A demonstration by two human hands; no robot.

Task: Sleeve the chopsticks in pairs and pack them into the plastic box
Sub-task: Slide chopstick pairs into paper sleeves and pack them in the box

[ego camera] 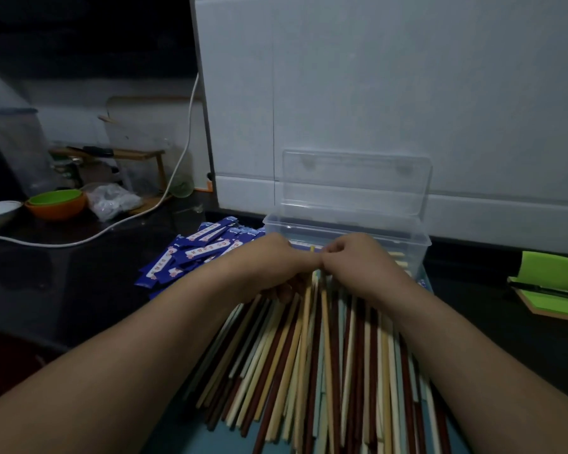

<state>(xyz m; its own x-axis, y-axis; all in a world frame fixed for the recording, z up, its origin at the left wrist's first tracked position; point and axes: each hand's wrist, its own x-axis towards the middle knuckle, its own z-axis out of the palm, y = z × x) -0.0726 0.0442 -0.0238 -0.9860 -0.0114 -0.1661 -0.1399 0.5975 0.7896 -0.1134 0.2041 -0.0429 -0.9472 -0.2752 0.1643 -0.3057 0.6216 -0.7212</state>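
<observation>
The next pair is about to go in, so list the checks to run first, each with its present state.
1. Plastic box with its lid standing open: ok.
2. Blue sleeves piled left of the box, probably within reach: ok.
3. Loose chopsticks heaped in front of the box: ok.
4. Left hand and right hand holding a matched pair: cannot tell; only one pale tip shows between them.
5. Sleeve on that pair: cannot tell; the hands hide it.
</observation>
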